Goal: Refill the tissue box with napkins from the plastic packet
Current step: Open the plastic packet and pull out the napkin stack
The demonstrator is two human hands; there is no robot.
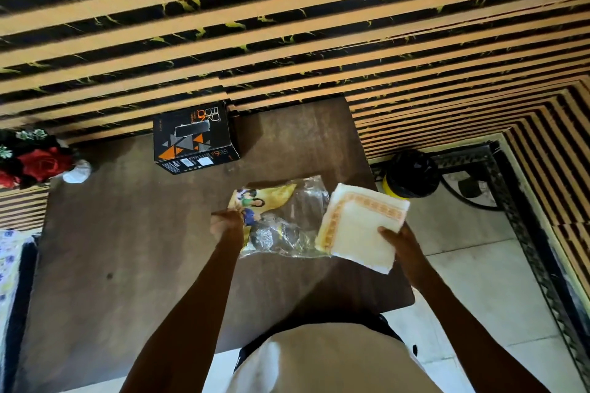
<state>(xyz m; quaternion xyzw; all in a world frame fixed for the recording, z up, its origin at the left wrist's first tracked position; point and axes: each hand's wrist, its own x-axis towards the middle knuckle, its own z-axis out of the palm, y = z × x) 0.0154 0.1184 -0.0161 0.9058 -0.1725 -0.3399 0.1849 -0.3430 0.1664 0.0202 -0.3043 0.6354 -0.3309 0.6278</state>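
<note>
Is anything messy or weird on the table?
A little. The plastic packet lies crumpled and flattened on the table, pinned by the left hand. The black tissue box sits at a slant near the wall. The right hand holds the napkin stack past the table's edge. Nothing looks spilled.

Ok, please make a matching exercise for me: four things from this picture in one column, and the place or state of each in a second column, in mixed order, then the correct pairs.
Things:
1. napkins
2. plastic packet
3. tissue box
4. red flowers

Places or states:
A. at the far edge of the table, by the striped wall
B. held in the right hand
C. at the left edge of the view
D. crumpled on the table, pinched by the left hand

Pairs: 1-B, 2-D, 3-A, 4-C
</note>
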